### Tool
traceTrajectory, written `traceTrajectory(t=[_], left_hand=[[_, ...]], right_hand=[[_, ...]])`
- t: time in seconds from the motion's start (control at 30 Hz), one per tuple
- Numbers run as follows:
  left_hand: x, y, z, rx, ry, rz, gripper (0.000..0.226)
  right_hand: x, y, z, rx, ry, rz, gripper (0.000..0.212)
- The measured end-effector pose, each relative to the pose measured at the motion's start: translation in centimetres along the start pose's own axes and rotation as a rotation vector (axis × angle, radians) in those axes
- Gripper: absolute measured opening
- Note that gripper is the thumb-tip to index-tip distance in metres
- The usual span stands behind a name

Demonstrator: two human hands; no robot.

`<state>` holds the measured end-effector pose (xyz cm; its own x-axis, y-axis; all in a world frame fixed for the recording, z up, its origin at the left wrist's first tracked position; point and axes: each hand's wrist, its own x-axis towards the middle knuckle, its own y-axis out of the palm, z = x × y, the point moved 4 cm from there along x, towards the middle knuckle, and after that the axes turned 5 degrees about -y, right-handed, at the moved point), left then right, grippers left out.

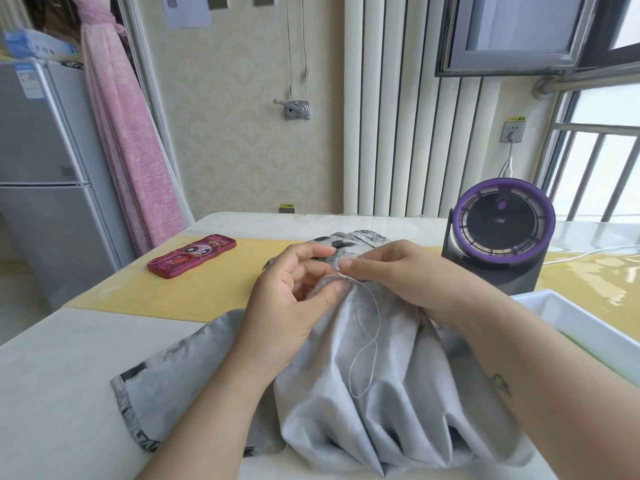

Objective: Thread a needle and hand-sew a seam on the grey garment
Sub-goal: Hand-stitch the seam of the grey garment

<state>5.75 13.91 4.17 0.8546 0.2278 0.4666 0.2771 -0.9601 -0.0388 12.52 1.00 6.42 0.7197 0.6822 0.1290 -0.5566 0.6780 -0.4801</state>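
Note:
The grey garment (367, 386) lies bunched on the table in front of me, its printed side showing at the far end. My left hand (294, 292) grips a raised fold of the cloth between thumb and fingers. My right hand (398, 271) pinches the needle (343, 273) at that fold; only a short thin tip shows by my fingertips. A pale thread (367, 344) hangs from there in a long loop down over the fabric.
A red patterned pencil case (192, 256) lies at the left on the yellow table runner (194, 292). A purple-ringed desk fan (502, 233) stands at the right, with a white tray (588, 320) beside it. A loose bit of white thread (110, 292) lies on the table's left.

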Motion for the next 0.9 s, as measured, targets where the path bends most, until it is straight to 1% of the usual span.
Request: traceTrajectory(t=[0.03, 0.07, 0.1, 0.13, 0.2, 0.27, 0.3, 0.37, 0.4, 0.47, 0.5, 0.6, 0.63, 0.7, 0.77, 0.8, 0.9], left_hand=[[0.0, 0.0, -0.1, 0.002, 0.005, -0.002, 0.032], [0.0, -0.1, -0.1, 0.003, 0.008, -0.006, 0.031], [0.0, -0.2, -0.1, 0.000, 0.010, -0.011, 0.031], [0.1, -0.2, -0.1, -0.003, 0.011, -0.016, 0.032], [0.1, -0.3, -0.1, -0.007, 0.002, -0.020, 0.033], [0.1, -0.2, 0.0, -0.007, 0.000, -0.018, 0.034], [0.1, -0.3, 0.0, -0.007, 0.002, -0.020, 0.034], [0.1, -0.4, 0.1, -0.003, 0.003, -0.027, 0.033], [0.2, -0.4, 0.1, 0.002, 0.002, -0.031, 0.032], [0.2, -0.5, 0.1, 0.014, -0.001, -0.037, 0.032], [0.2, -0.5, 0.1, 0.018, -0.002, -0.041, 0.032], [0.2, -0.5, 0.1, 0.022, 0.002, -0.050, 0.031], [0.2, -0.6, 0.1, 0.019, 0.004, -0.053, 0.030], [0.2, -0.6, 0.1, 0.012, 0.004, -0.050, 0.030], [0.2, -0.6, 0.2, 0.006, -0.001, -0.041, 0.031], [0.2, -0.6, 0.2, -0.001, -0.005, -0.035, 0.031], [0.3, -0.5, 0.4, -0.052, -0.028, -0.008, 0.033]], right_hand=[[0.1, -0.3, -0.1, 0.002, 0.013, -0.040, 0.027], [0.1, -0.8, -0.2, -0.046, 0.026, -0.107, 0.031], [0.1, -1.3, -0.3, -0.129, 0.037, -0.168, 0.035], [0.1, -1.7, -0.3, -0.210, 0.041, -0.189, 0.040], [-0.2, -1.9, -0.2, -0.280, 0.075, -0.138, 0.048], [-0.4, -1.7, -0.4, -0.294, 0.118, -0.047, 0.057], [-0.4, -1.6, -0.6, -0.281, 0.133, -0.005, 0.057], [-0.3, -1.2, -0.9, -0.203, 0.134, 0.043, 0.049], [-0.2, -1.1, -0.9, -0.153, 0.120, 0.038, 0.045], [-0.1, -0.9, -0.9, -0.056, 0.102, 0.023, 0.044], [-0.1, -0.7, -0.9, 0.018, 0.095, 0.044, 0.044], [0.0, 0.2, -0.7, 0.336, 0.055, 0.141, 0.029], [0.0, 0.4, -0.7, 0.396, 0.045, 0.149, 0.028], [0.4, 0.5, -0.9, 0.458, 0.022, 0.118, 0.025], [0.6, 0.6, -0.8, 0.483, 0.004, 0.067, 0.014], [0.6, 0.5, -0.7, 0.485, -0.007, 0.041, 0.013], [0.6, -0.2, -0.5, 0.520, -0.025, -0.090, 0.017]])
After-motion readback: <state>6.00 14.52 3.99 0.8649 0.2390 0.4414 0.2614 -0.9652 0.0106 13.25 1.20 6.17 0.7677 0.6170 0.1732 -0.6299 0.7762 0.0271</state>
